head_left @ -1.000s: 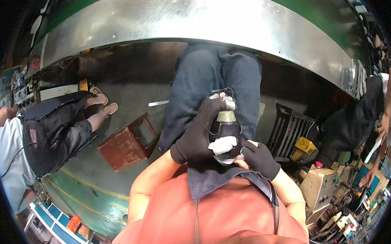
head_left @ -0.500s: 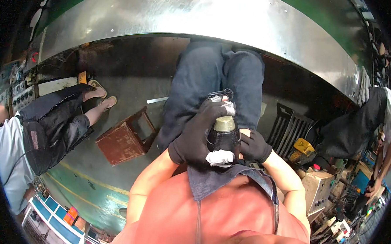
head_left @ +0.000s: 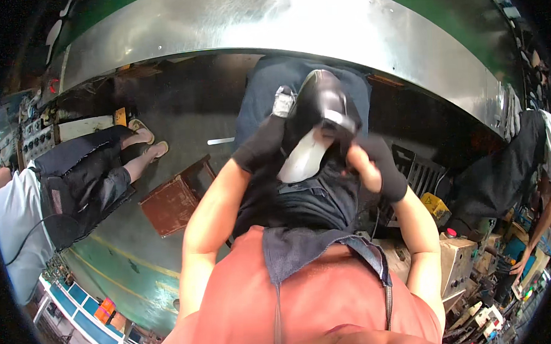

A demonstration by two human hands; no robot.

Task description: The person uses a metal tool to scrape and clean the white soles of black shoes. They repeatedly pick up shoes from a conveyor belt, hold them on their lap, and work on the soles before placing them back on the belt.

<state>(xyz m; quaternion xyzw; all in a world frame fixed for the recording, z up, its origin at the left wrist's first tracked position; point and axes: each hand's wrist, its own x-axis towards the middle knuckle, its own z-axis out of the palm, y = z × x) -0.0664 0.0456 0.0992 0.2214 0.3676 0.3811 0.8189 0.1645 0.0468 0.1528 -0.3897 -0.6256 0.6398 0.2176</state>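
Over my lap, a glossy black shoe (head_left: 326, 102) is held with its toe away from me. A smooth white piece (head_left: 305, 157) shows at its near end; I cannot tell whether it is a last or the shoe's lining. My left hand (head_left: 272, 132), in a dark glove with white wrapping on a fingertip, grips the shoe along its left side. My right hand (head_left: 374, 168), in a dark glove with bare fingers, is beside the shoe's right near end. Motion smears its fingers, so their grip is unclear.
A metal-edged bench (head_left: 269, 21) runs across in front of my knees. On the floor at left stands a brown wooden stool (head_left: 175, 201). Another person (head_left: 85, 186) is at far left. A dark slatted crate (head_left: 417, 172) and a boxy machine (head_left: 454, 259) are at right.
The shoe has moved away from my chest and turned, so its toe now points forward and the white piece shows. My left hand went with it; my right hand has swung out to the right.
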